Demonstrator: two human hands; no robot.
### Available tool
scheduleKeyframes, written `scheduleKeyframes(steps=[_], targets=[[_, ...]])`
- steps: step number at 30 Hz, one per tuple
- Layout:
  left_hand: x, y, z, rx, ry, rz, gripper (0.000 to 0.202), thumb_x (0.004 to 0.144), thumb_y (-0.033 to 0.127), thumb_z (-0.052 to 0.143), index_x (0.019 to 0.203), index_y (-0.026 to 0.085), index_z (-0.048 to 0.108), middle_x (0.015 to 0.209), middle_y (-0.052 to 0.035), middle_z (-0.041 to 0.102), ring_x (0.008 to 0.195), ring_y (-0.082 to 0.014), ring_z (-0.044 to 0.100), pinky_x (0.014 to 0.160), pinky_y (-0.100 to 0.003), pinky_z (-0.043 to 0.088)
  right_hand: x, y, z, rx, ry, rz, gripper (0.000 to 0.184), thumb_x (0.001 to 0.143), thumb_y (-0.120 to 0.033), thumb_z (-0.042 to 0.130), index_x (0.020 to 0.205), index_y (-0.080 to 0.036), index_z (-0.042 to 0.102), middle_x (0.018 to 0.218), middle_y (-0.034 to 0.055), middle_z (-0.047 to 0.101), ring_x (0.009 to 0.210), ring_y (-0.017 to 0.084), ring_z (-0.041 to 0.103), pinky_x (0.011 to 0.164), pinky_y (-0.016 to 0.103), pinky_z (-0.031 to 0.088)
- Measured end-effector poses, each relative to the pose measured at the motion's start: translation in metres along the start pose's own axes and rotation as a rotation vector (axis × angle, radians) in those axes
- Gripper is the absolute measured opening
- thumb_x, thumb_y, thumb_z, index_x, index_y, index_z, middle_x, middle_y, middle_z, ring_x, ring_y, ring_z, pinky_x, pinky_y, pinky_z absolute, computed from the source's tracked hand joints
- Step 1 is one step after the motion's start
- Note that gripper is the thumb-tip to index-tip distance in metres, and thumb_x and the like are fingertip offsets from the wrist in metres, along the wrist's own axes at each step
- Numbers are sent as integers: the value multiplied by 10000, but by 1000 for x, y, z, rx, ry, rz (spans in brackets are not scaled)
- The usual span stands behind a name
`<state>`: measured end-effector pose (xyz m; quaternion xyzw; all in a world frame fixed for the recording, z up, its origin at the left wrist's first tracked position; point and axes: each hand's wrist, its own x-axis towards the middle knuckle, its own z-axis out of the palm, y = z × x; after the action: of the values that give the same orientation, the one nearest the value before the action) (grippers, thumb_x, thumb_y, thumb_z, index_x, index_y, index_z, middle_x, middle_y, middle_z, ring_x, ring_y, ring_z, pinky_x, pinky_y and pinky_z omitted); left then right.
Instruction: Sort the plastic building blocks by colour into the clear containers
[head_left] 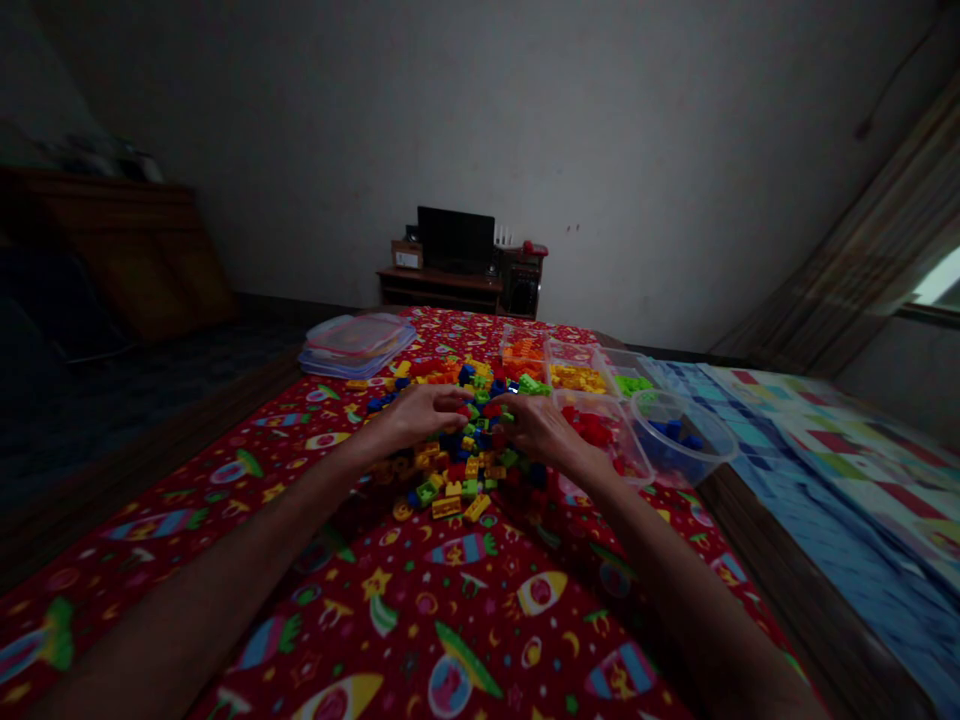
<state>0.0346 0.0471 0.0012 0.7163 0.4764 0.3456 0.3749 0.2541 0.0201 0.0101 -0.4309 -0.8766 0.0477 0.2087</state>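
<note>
- Red, rocket-printed fabric tablecloth (405, 600) nearest; multicoloured, blocky plastic bricks (471, 467) heaped on it.
- Left hand (421, 412), right hand (541, 426): fingers bent over heap; can't tell if gripping.
- Likely light, stiff; pinch opposite sides.

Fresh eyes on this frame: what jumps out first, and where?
The heap of mixed-colour bricks mid-table, with the left hand and right hand over it. Next, the loud red tablecloth beneath, printed with rockets and stars. Then the clear containers to the heap's right, bricks grouped by colour.
</note>
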Motion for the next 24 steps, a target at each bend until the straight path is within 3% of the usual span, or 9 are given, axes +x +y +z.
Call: scheduleKeyframes(steps=[3,7,12,17,24], targets=[[-2,5,5,-203,-63,-84,752,521,402,804,1206,166,601,922,-73,742,873,-247,682,761,-338,537,1,-3,3,11,-2,-62,421,869,-216,575,1278,-125,527,1019,121,678,803,164,605,671,243,393],[-7,10,15,-309,-106,-106,829,561,417,796,1307,187,516,885,-34,743,884,-229,682,762,-319,541,1,-8,8,-18,18,-136,345,895,-246,547,1226,-150,559,960,105,680,804,162,601,666,239,365],[-5,9,22,-279,-90,-61,724,587,475,759,1222,173,589,846,-14,731,864,-233,681,747,-337,551,1,-8,6,-18,21,-138,227,915,-262,504,1072,-167,637,888,78,671,738,142,578,646,235,337],[-4,10,22,-265,-131,27,581,639,584,687,1047,170,685,921,-52,727,833,-232,685,752,-351,553,0,-5,1,70,59,-124,272,860,-202,559,1121,-125,569,841,56,650,671,120,529,594,221,302],[-1,3,19,-151,-63,81,541,709,572,616,1045,155,685,784,-43,718,745,-216,681,696,-327,544,2,-2,4,42,55,-85,256,839,-190,572,1089,-148,534,801,26,623,648,115,506,568,219,261]])
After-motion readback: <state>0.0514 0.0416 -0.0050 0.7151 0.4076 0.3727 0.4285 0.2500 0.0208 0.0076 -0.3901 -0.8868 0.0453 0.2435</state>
